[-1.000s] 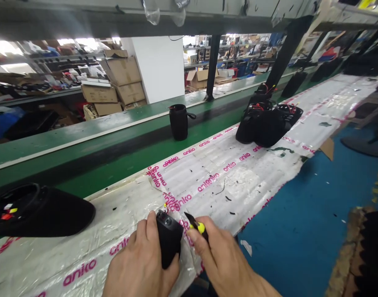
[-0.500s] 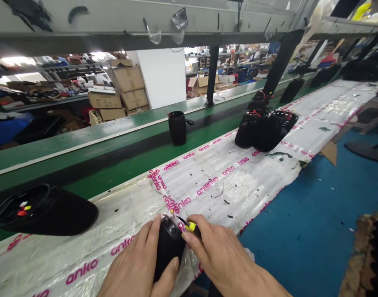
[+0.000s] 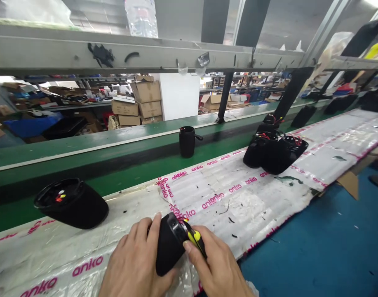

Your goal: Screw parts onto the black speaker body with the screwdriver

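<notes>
My left hand [image 3: 135, 255] is wrapped around a black fabric-covered speaker housing [image 3: 168, 249], which tilts over the plastic-covered bench. Its dark rim and small coloured wire connectors [image 3: 185, 220] show at the upper end. My right hand [image 3: 213, 260] closes on a hand tool with a yellow-and-black handle [image 3: 195, 238]. The tool's front end reaches to the housing's rim, and its tip is hidden there. Farther left a second black housing [image 3: 80, 206] lies tilted, with red, yellow and white connectors inside its open end.
White plastic sheeting with pink lettering [image 3: 92, 266] covers the bench. Beyond it runs a green conveyor [image 3: 139, 163], where a black cylindrical housing with a strap [image 3: 187, 142] stands. Several wired housings [image 3: 273, 154] cluster at the right. A grey shelf beam [image 3: 158, 57] crosses overhead.
The camera view has tilted up and shifted left. The held housing leans more to the right, and the tool's front end has moved in against its rim.
</notes>
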A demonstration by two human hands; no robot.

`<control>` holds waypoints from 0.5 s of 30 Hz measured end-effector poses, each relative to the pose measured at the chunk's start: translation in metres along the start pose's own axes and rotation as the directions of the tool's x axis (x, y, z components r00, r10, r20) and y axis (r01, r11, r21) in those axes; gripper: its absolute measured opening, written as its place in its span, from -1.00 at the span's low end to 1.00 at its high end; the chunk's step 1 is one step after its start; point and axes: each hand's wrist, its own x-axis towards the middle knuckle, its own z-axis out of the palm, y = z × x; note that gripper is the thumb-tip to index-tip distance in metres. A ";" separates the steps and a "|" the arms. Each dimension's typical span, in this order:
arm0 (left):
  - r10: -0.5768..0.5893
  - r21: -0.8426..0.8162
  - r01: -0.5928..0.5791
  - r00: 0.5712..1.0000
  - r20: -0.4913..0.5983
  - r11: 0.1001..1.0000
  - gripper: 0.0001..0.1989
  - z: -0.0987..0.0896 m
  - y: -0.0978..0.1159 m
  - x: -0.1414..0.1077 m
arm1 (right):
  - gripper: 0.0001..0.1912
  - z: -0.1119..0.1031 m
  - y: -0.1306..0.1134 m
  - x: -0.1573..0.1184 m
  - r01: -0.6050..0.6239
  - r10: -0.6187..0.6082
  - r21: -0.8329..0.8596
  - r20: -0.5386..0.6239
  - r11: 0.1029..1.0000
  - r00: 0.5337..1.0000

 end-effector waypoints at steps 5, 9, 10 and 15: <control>0.033 -0.032 -0.034 0.999 -0.035 0.999 -0.34 0.004 0.005 0.000 | -0.73 0.008 0.010 0.003 0.064 -0.064 -0.075 0.002 0.995 0.998; 0.010 -0.118 0.010 0.985 0.170 0.993 -0.46 -0.011 0.002 0.006 | -0.71 0.008 0.019 -0.003 0.118 -0.121 -0.125 -0.022 0.985 0.992; 0.003 -0.110 0.020 0.978 0.207 0.994 -0.45 -0.014 0.003 0.009 | -0.74 0.007 0.019 -0.005 0.114 -0.115 -0.137 -0.001 0.984 0.993; 0.011 -0.068 0.000 0.987 0.163 0.998 -0.27 -0.005 0.009 0.010 | -0.74 0.001 0.009 -0.011 0.075 -0.052 -0.347 0.075 0.935 0.996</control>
